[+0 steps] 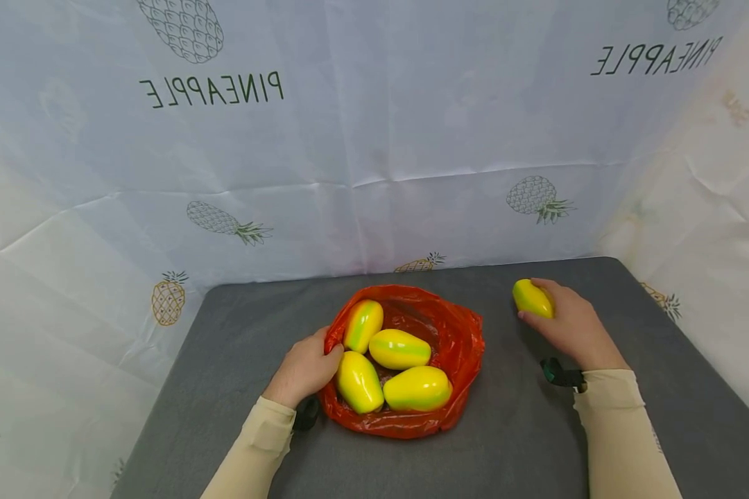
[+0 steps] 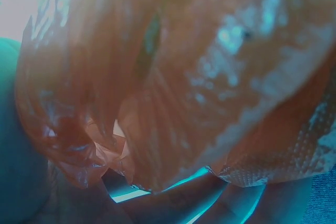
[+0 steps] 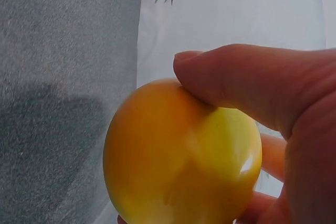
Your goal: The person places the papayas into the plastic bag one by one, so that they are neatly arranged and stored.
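Note:
A red plastic bag (image 1: 468,346) sits on the table with its mouth wide and its rim rolled down. Several glossy yellow-green fruits (image 1: 399,348), shaped like mangoes, lie inside it. My left hand (image 1: 306,366) grips the bag's left rim, thumb on the inner side. In the left wrist view, the crinkled bag (image 2: 184,93) covers much of that hand's fingers (image 2: 178,200). To the right of the bag, my right hand (image 1: 577,322) holds another yellow-green fruit (image 1: 532,298) between thumb and fingers. Up close, this fruit (image 3: 178,156) looks smooth and shiny, with the thumb across its top.
The dark grey table (image 1: 505,443) has rounded far corners. Behind it hangs a white cloth (image 1: 374,138) printed with pineapples, and similar cloth hangs at both sides. A dark strap device (image 1: 562,374) is on the right wrist.

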Available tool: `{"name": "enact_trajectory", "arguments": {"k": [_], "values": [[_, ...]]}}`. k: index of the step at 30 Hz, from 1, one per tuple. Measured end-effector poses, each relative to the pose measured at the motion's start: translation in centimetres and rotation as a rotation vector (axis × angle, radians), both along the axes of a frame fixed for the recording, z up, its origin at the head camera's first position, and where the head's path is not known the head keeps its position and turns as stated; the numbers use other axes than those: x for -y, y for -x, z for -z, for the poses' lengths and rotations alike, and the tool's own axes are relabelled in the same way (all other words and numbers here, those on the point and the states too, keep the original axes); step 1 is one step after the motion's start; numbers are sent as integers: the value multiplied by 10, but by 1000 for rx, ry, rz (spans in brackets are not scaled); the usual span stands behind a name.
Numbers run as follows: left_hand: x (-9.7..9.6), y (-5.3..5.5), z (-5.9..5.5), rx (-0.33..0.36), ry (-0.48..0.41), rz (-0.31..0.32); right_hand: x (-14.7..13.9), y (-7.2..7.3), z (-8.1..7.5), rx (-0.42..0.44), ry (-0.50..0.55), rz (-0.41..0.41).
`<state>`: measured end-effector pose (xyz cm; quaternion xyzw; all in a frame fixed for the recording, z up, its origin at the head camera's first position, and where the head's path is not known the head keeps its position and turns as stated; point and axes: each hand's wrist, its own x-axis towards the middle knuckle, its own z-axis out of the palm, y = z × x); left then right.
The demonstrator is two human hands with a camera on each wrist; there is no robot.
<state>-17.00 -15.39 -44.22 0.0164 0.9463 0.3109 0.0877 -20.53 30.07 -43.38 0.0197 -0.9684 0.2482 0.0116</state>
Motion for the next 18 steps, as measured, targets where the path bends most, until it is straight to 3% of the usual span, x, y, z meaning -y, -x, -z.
{"name": "enact_trajectory", "arguments": {"k": [8, 18], "values": [[1, 0, 0, 2, -5, -5, 4, -1, -6, -28, -5, -43], [-2, -1, -1, 2, -8, 1, 16, -14, -28, -61, -3, -59]]}}
